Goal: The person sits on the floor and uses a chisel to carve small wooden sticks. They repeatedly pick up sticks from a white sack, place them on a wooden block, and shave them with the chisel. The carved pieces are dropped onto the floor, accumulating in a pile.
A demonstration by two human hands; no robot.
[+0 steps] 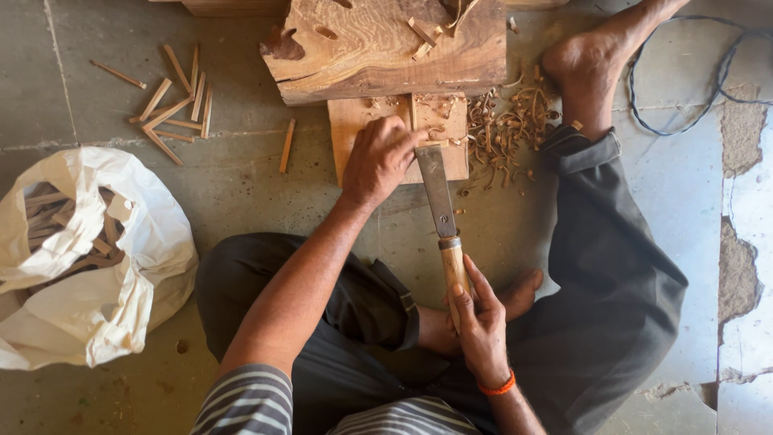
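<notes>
My right hand (481,322) grips the wooden handle of a broad flat chisel (437,189), whose steel blade points away from me. The blade's tip meets a small wooden piece (415,129) lying on a light wooden board (351,133). My left hand (378,159) is closed on that small piece, fingers pressed down beside the blade tip. A thick brown wood slab (386,48) lies on the far end of the board. I sit on the floor with my legs folded.
Curled wood shavings (506,121) lie right of the board, near my bare foot (588,68). A pile of thin wooden sticks (173,101) lies at the left. A white sack (88,250) holds more sticks. A dark cable (708,72) loops at the right.
</notes>
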